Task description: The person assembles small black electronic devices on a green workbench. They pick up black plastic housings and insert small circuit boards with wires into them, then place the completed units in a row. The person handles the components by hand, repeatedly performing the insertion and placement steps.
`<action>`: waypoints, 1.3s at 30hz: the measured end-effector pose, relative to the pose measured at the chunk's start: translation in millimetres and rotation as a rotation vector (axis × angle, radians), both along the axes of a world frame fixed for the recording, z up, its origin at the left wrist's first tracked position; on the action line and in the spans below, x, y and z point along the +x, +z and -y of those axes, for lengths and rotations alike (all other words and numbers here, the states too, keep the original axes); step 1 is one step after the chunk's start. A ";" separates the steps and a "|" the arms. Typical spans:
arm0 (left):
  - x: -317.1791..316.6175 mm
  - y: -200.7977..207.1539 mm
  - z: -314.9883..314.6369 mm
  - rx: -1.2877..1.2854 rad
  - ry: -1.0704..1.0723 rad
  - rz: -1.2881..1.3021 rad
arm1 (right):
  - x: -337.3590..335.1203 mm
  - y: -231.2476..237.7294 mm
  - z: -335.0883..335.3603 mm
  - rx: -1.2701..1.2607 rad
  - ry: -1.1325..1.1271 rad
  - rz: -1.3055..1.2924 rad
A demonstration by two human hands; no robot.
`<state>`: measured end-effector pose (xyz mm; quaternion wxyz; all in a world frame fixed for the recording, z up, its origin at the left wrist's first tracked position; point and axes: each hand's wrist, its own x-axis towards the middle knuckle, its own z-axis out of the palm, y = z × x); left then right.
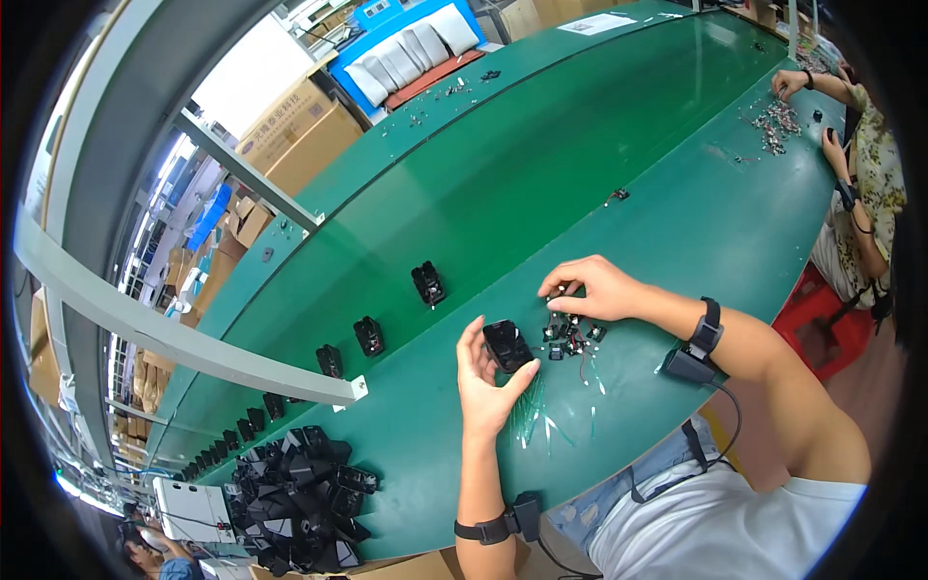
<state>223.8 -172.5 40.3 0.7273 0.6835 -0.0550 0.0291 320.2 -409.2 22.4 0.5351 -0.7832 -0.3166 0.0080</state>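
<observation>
My left hand is closed around a black plastic housing, its glossy hollow side facing up. To the right of it, my right hand reaches over a small pile of black components with thin wires. Its thumb and fingertips are pinched together at the top of the pile. Whatever lies between those fingertips is too small to name. Below the housing, thin clear-green strips are strewn on the green table.
A heap of black housings lies at the left. Several housings stand in a row along the green belt. A metal frame bar crosses the left side. A co-worker's hand is over small parts at far right.
</observation>
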 end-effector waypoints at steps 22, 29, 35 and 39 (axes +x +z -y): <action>6.4 -25.5 -8.3 0.019 0.112 0.057 | -54.3 7.9 -34.1 -0.190 0.045 0.326; -1.3 -10.7 -8.3 -0.216 -0.344 -0.035 | -42.4 2.8 -18.7 0.315 -0.036 -0.523; -3.2 -14.3 -6.4 -0.270 -0.343 -0.090 | -43.5 9.8 -25.3 0.301 -0.063 -0.468; -4.4 -17.8 -1.1 -0.319 -0.342 -0.092 | -45.9 12.8 -26.8 0.273 -0.090 -0.260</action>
